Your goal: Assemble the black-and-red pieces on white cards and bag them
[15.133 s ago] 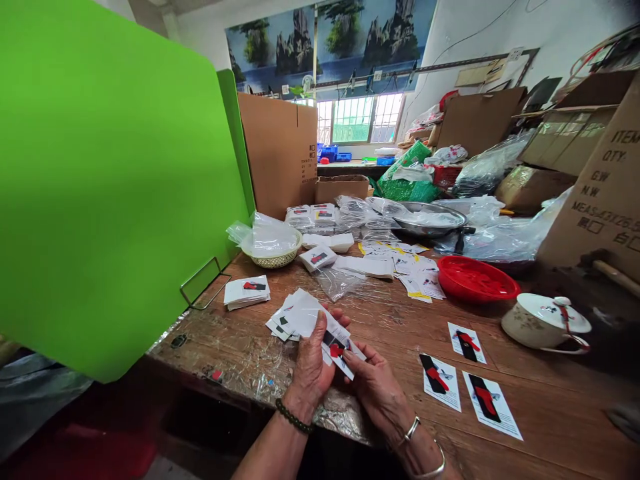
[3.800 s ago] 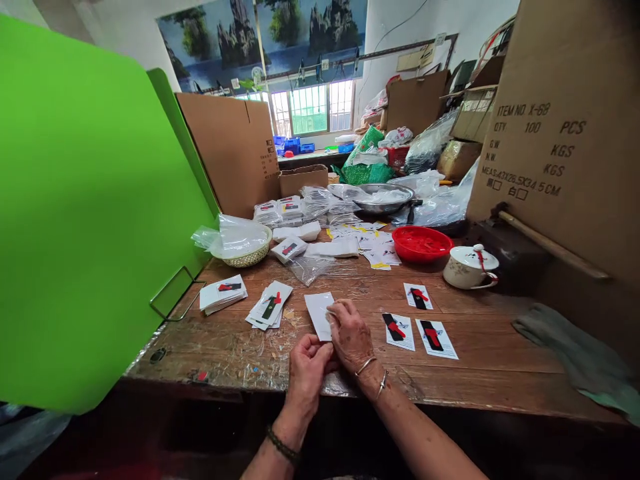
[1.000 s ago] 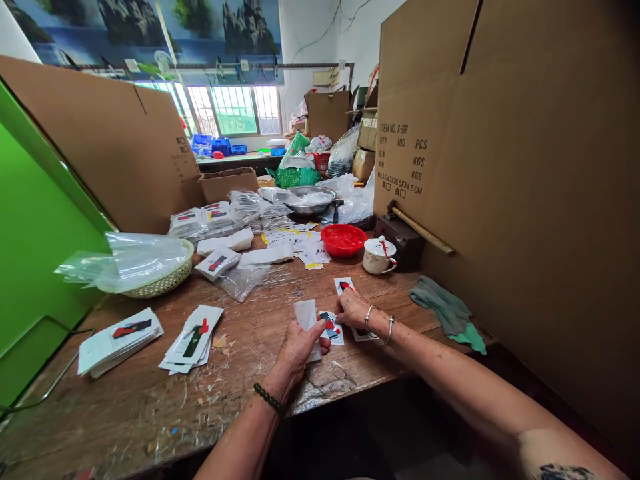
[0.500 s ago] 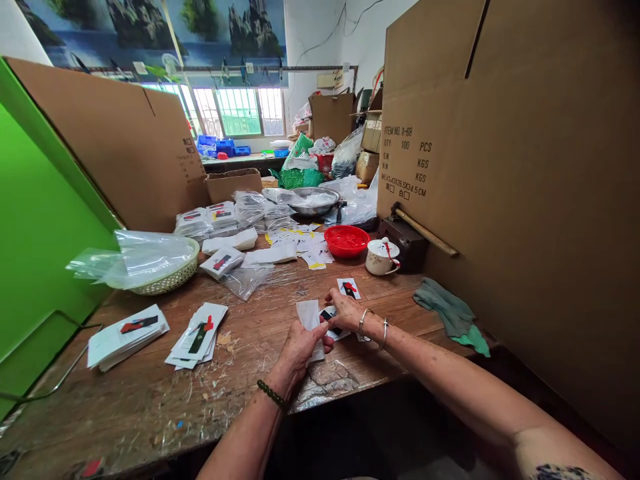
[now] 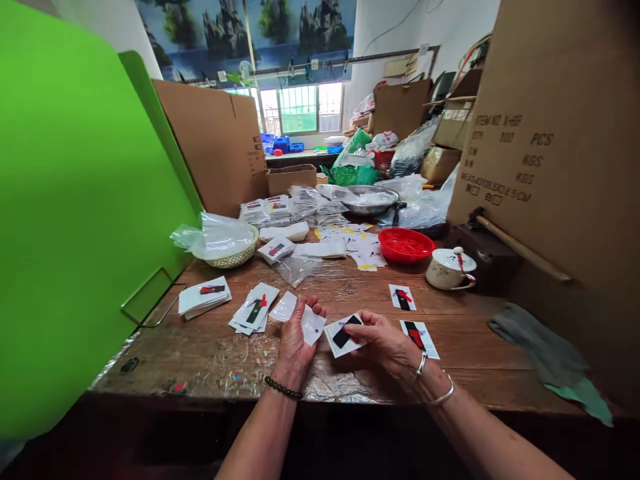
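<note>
My left hand [image 5: 294,337] is closed on a clear plastic bag [image 5: 302,319] just above the wooden table [image 5: 480,373]. My right hand [image 5: 384,343] pinches a white card with a black and red item [image 5: 343,335], held beside the bag's mouth. Two more such cards [image 5: 401,297] [image 5: 419,337] lie flat to the right of my right hand. A fanned pile of the same cards [image 5: 254,311] and a neater stack [image 5: 204,296] lie to the left.
A green screen [image 5: 75,220] stands at the left. A large carton [image 5: 565,140] closes the right side, with a grey cloth [image 5: 545,353] below it. Behind are a red bowl [image 5: 404,245], a lidded cup [image 5: 449,268], a basket with plastic [image 5: 225,241] and bagged stacks [image 5: 265,210].
My right hand has lifted one card off the table and brought it left to the bag in my left hand. The camera has swung left, showing the green screen again.
</note>
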Available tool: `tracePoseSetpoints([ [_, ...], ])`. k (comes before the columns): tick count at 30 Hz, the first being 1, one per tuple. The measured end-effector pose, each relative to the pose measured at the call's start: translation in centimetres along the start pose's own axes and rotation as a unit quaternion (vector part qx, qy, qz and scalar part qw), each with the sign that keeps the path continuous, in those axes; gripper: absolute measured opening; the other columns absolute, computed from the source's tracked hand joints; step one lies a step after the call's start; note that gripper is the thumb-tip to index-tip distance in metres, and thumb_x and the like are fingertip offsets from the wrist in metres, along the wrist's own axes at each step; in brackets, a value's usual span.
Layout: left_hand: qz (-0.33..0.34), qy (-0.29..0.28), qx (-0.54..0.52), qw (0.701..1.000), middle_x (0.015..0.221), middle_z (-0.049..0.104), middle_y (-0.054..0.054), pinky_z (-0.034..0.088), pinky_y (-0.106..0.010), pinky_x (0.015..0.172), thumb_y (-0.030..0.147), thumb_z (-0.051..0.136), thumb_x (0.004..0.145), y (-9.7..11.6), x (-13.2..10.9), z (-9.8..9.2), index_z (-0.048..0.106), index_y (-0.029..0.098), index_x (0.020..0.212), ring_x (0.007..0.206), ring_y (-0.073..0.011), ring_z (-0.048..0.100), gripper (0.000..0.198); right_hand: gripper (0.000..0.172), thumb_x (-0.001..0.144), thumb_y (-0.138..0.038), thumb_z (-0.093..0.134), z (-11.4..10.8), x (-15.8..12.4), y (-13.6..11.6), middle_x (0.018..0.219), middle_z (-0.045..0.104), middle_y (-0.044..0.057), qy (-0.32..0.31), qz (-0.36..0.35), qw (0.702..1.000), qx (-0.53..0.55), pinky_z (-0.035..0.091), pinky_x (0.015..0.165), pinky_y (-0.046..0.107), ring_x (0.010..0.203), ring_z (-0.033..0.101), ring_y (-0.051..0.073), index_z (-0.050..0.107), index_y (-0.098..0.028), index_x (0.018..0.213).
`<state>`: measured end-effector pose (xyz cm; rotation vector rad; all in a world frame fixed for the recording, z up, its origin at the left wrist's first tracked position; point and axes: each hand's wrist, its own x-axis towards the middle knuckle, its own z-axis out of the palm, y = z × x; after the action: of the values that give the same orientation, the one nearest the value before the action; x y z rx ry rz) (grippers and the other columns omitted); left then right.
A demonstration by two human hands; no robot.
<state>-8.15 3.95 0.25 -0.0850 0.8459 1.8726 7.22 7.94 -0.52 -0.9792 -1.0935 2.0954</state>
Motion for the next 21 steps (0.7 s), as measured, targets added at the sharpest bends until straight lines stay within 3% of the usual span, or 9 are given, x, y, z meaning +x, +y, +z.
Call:
tracePoseSetpoints([
  [5,0.036,-0.013,-0.023,0.999,0.075,0.071,-0.004,0.056,-0.03,0.065,0.017,0.067,0.084,0.4,-0.9,-0.6,0.064,0.015,0.08,0.06,-0.0142,0.066,0.005,0.042,0.047,-0.031,0.093,2.5,0.1,2.2,0.059,0.06,-0.003,0.026,0.018,0.996,0.08,0.044,0.038,0.016,0.051,0.052,0.007,0.061,-0.015,0.07],
  [9,0.057,-0.026,-0.026,0.998,0.075,0.071,-0.004,0.055,-0.03,0.069,0.022,0.074,0.079,0.3,-1.2,-1.0,0.067,0.014,0.08,0.067,-0.0156,0.068,0.01,0.042,0.046,-0.028,0.094,3.8,0.2,3.2,0.069,0.067,-0.002,0.055,0.01,0.987,0.149,0.051,0.043,0.017,0.055,0.057,0.008,0.064,-0.014,0.072],
  [13,0.075,-0.041,-0.026,0.996,0.08,0.072,-0.004,0.055,-0.031,0.075,0.027,0.08,0.072,0.1,-1.2,-1.3,0.068,0.015,0.083,0.071,-0.0162,0.069,0.02,0.046,0.04,-0.027,0.096,5.1,-0.1,4.4,0.065,0.065,-0.003,0.076,0.0,0.977,0.2,0.055,0.048,0.019,0.056,0.058,0.008,0.063,-0.015,0.07],
  [17,0.074,-0.05,-0.016,0.996,0.082,0.072,-0.004,0.055,-0.032,0.079,0.029,0.083,0.068,-0.1,-1.5,-1.4,0.067,0.016,0.086,0.072,-0.0156,0.069,0.027,0.05,0.038,-0.031,0.097,5.8,-0.1,5.0,0.068,0.066,-0.002,0.062,0.009,0.976,0.208,0.058,0.053,0.023,0.059,0.06,0.01,0.063,-0.016,0.072],
  [21,0.091,-0.065,-0.011,0.994,0.089,0.073,-0.002,0.054,-0.034,0.084,0.027,0.084,0.067,-0.5,-1.8,-1.3,0.065,0.018,0.094,0.076,-0.0161,0.07,0.034,0.05,0.042,-0.036,0.095,6.0,0.7,5.0,0.058,0.06,-0.004,0.044,0.008,0.984,0.17,0.047,0.04,0.018,0.048,0.052,0.007,0.061,-0.015,0.072],
])
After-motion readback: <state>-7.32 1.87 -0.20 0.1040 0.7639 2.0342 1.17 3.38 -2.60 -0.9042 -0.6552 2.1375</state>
